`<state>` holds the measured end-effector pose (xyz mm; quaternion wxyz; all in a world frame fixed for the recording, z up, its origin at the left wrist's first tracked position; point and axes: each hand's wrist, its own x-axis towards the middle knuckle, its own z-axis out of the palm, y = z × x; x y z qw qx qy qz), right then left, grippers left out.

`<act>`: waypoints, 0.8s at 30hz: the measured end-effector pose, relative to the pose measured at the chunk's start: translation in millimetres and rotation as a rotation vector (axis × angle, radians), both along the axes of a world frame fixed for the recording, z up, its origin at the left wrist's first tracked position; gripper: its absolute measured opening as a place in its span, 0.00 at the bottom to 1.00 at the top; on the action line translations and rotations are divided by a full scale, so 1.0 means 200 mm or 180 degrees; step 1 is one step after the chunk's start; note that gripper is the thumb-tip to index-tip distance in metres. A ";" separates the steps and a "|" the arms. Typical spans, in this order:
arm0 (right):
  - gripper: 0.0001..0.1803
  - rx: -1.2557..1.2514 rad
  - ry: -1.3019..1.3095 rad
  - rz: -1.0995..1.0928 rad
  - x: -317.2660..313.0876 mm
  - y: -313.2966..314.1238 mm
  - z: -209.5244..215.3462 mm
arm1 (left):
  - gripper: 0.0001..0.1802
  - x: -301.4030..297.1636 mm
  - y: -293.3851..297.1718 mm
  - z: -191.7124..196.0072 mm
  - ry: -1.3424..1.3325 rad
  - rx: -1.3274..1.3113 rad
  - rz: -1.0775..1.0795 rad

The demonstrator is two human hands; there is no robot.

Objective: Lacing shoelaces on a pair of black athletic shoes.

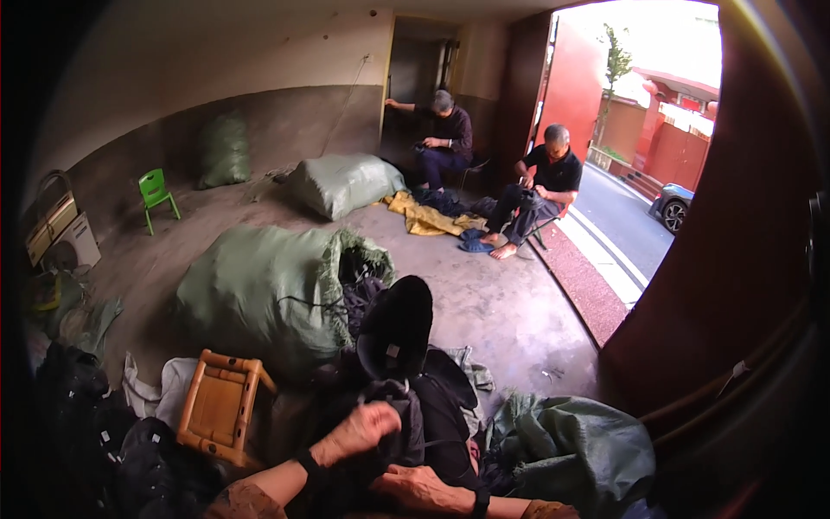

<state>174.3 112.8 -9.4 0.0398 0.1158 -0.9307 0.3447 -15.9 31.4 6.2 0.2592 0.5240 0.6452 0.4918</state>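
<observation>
Bamboo stool: a small bamboo stool (220, 406) lies tipped on the floor at the near left.
Left hand: the left hand (363, 430) is curled tight, pinching the black fabric of a dark backpack (415, 381).
Backpack: near centre, on the person's lap, its top end raised toward the far side.
Right hand: the right hand (419, 486) lies flat on the backpack's lower part, fingers spread.
Green sack: a big green woven sack (259, 290) lies just beyond, its mouth open.

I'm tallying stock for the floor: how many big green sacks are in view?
4: one open sack ahead of the hands, one mid-floor, one against the far wall, one crumpled at lower right. Others may be hidden.
</observation>
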 end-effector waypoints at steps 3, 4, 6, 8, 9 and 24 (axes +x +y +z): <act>0.15 -0.0111 0.0037 0.0230 0.01 0.02 -0.03 | 0.05 -0.07 0.00 0.21 -0.2273 0.0670 0.0766; 0.14 -0.0139 0.0024 0.0322 0.01 0.05 0.01 | 0.04 -0.10 -0.01 0.29 -0.1708 0.0512 0.0865; 0.11 -0.1298 -0.0587 0.0258 0.01 0.14 0.15 | 0.04 -0.09 -0.03 0.39 -0.0077 0.0752 0.0904; 0.11 -0.1863 0.0432 -0.0872 -0.03 0.17 0.20 | 0.03 -0.10 -0.05 0.40 0.0034 0.0743 0.0713; 0.11 -0.2197 0.0668 -0.1306 -0.09 0.17 0.25 | 0.03 -0.10 -0.08 0.41 -0.0005 0.0682 0.0741; 0.13 -0.4399 -0.0406 -0.0792 -0.33 0.17 0.41 | 0.30 0.10 -0.15 0.26 -0.1409 0.0675 0.0488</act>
